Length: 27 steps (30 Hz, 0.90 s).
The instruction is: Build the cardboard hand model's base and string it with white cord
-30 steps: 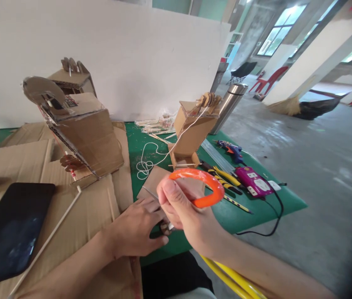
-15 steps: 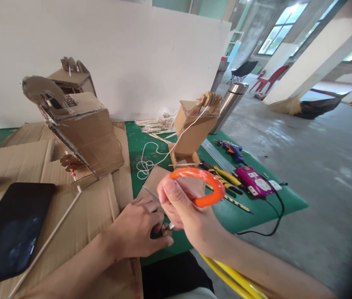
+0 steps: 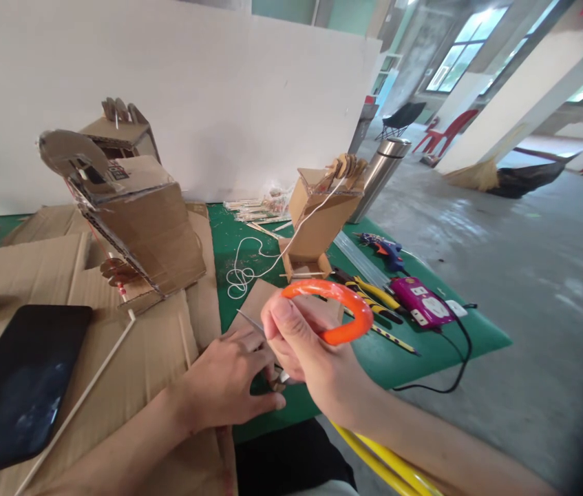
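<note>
My right hand (image 3: 304, 337) is closed round a pair of scissors (image 3: 359, 317), gripped near the blades. One orange handle loop stands up above the fist, and a thin blade (image 3: 250, 320) points out to the left. Another bit of metal shows below the fist, by a small brown cardboard piece (image 3: 277, 386). Fingers of my left hand (image 3: 234, 379) are bent at that piece, its thumb reaching along below; part of the piece is hidden. Under both hands lie the green table top (image 3: 291, 406) and a flat cardboard sheet (image 3: 257, 296).
A small cardboard model (image 3: 316, 213) with white string (image 3: 242, 275) stands ahead, a larger one (image 3: 141, 227) to the left. Pliers (image 3: 376, 293), a pencil (image 3: 397, 341), a glue gun (image 3: 384, 251), a purple power strip (image 3: 422, 301) and a steel flask (image 3: 381, 176) are at the right; a black tablet (image 3: 23, 379) lies left.
The fingers of my left hand have shifted slightly at the small cardboard piece, which is turned a little. My right hand with the scissors has hardly moved.
</note>
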Available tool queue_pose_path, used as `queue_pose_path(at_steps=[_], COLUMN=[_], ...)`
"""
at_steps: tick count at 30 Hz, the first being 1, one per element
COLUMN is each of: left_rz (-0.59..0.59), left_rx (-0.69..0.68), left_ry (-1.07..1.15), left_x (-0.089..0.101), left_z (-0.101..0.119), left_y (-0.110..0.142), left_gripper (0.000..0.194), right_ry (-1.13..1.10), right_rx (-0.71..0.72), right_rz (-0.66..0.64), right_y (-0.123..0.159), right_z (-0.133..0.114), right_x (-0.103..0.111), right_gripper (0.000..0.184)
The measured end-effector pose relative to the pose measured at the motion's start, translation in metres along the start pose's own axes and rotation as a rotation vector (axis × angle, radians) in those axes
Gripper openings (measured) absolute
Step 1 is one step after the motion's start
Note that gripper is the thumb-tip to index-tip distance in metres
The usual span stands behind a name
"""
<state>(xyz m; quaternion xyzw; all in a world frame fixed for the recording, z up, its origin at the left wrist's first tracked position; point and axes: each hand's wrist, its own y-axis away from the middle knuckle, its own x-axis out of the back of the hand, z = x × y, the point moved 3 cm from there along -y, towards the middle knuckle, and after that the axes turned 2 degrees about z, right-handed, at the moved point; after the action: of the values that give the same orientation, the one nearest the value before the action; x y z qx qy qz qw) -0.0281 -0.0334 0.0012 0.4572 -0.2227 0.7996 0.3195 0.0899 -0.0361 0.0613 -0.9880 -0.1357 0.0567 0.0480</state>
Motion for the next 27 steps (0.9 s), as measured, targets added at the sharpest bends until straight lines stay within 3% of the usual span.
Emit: queue_pose_path(at_steps=[3, 9, 12, 16, 20, 24, 27], left_rz=[-0.004, -0.035, -0.037, 0.023, 0.001, -0.049, -0.008], left_rx=[-0.031, -0.048, -0.023, -0.036, -0.080, -0.070, -0.021], left_ry=[0.011, 0.057, 0.030, 0.030, 0.036, -0.024, -0.015], left_x=[0.0009, 0.0001, 0.0004, 0.0022, 0.0009, -0.0010, 0.0007], left_z=[0.0005, -0.0004, -0.0001, 0.0006, 0.0010, 0.0013, 0.0006], left_y=[-0.0002, -0.0015, -0.0010, -0.0006, -0.0013, -0.0009, -0.0001], left_gripper=[0.039, 0.010, 0.012, 0.036, 0.012, 0.021, 0.022], right_ry=[-0.012, -0.018, -0.020, -0.015, 0.000, 0.000, -0.002], right_rx=[0.016, -0.023, -0.035, -0.002, -0.003, -0.015, -0.005], right_rz=[-0.009, -0.009, -0.004, -0.002, 0.010, 0.014, 0.006], right_y=[0.0006, 0.0003, 0.0003, 0.0007, 0.0007, 0.0009, 0.0011], right_z=[-0.0002, 0.0016, 0.0016, -0.0001, 0.0009, 0.0026, 0.0025], right_x=[-0.0004, 0.0009, 0.0013, 0.0010, 0.0009, 0.0010, 0.0012], right_gripper=[0.038, 0.038, 0.038, 0.038, 0.039, 0.039, 0.039])
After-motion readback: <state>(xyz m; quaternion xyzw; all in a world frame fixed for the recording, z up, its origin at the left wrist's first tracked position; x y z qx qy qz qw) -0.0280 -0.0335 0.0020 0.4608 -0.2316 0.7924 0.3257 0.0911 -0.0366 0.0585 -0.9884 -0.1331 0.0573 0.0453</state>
